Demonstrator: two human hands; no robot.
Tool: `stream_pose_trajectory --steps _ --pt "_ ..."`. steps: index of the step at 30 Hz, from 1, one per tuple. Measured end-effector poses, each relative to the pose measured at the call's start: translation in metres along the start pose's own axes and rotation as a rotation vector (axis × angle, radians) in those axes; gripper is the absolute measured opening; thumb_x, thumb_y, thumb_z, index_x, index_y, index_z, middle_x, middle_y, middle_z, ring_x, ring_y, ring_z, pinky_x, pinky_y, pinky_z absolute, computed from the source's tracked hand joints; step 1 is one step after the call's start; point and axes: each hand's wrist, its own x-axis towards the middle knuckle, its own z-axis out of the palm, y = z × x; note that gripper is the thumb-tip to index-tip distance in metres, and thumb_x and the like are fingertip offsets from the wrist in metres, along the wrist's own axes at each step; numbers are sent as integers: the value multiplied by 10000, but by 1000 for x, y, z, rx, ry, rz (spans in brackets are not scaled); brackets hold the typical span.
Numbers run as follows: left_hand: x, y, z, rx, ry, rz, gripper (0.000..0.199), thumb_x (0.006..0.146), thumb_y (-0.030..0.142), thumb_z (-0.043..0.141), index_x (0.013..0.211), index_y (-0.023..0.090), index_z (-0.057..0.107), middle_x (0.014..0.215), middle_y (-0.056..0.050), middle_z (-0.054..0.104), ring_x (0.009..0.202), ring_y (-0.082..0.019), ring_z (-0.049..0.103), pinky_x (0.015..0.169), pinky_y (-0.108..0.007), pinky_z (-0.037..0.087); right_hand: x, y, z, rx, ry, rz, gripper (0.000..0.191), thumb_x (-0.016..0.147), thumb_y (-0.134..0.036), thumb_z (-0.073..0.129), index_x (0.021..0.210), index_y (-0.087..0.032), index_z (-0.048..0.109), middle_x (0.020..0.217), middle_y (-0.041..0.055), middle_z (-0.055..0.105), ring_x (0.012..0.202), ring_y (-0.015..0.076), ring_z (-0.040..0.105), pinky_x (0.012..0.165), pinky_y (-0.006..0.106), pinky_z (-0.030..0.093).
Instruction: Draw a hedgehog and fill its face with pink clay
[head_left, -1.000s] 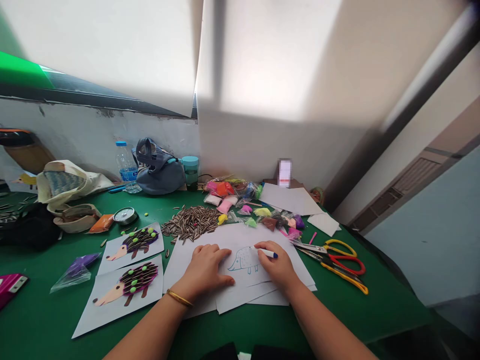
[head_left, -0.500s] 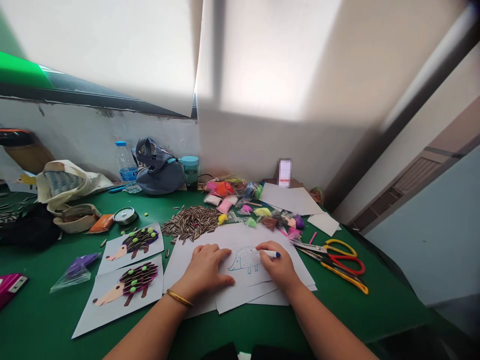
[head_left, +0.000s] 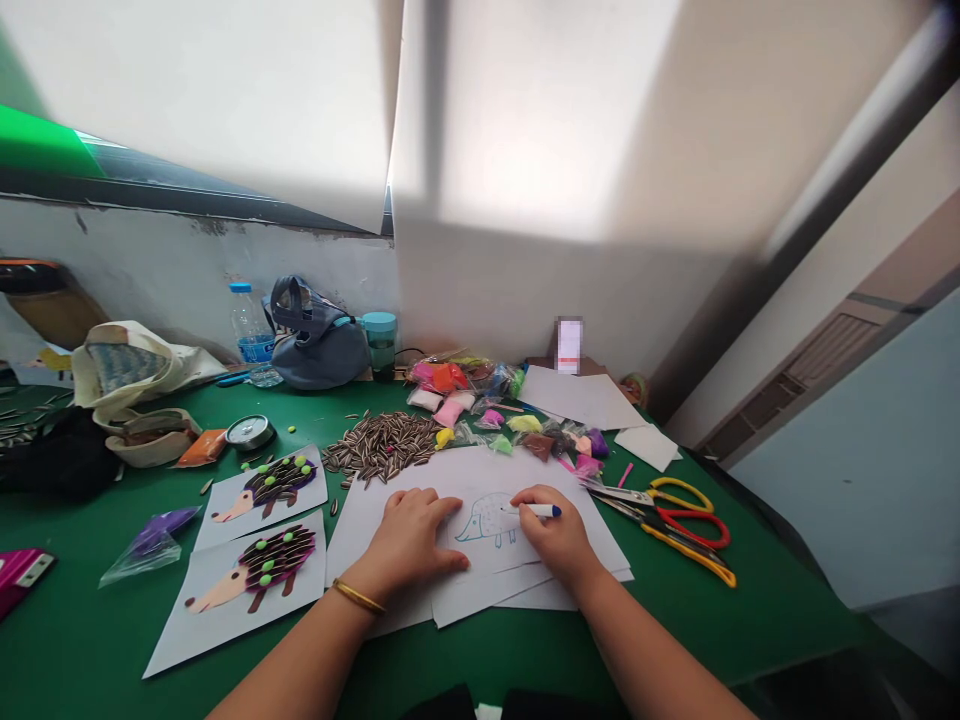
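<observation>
My left hand [head_left: 418,538] lies flat on white paper [head_left: 465,600], fingers apart, left of a blue line drawing of a hedgehog [head_left: 491,520]. A gold bangle [head_left: 360,597] circles that wrist. My right hand [head_left: 553,535] is closed on a white marker with a blue end [head_left: 546,510], its tip over the right side of the hedgehog's back. Short marks fill part of the drawn body. Two finished hedgehog pictures [head_left: 255,580] with seeds and green dots lie to the left.
Behind the paper are a heap of striped seeds [head_left: 386,443] and several bags of coloured clay [head_left: 536,440]. Scissors [head_left: 682,510] lie at the right. A blue bag [head_left: 319,345], a bottle [head_left: 253,335] and a round tin [head_left: 250,432] stand farther back left.
The marker's tip has shifted very slightly in my right hand over the drawing. My left hand has stayed in place.
</observation>
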Motion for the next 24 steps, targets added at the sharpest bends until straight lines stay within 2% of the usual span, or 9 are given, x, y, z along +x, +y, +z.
stream_pose_trajectory --steps 15,24 --pt "0 0 0 -8 3 -7 755 608 641 770 1263 303 604 1130 -74 639 1100 -314 548 1006 -446 303 -2 -4 1 -28 -19 15 184 757 -199 486 712 -221 663 780 40 696 810 225 645 756 319 495" --pt "0 0 1 -15 19 5 741 610 631 771 1256 306 609 1121 -72 642 1095 -315 552 1005 -444 304 -3 -6 5 -18 -42 12 177 755 -186 508 744 -222 681 813 37 704 842 226 651 789 324 494"
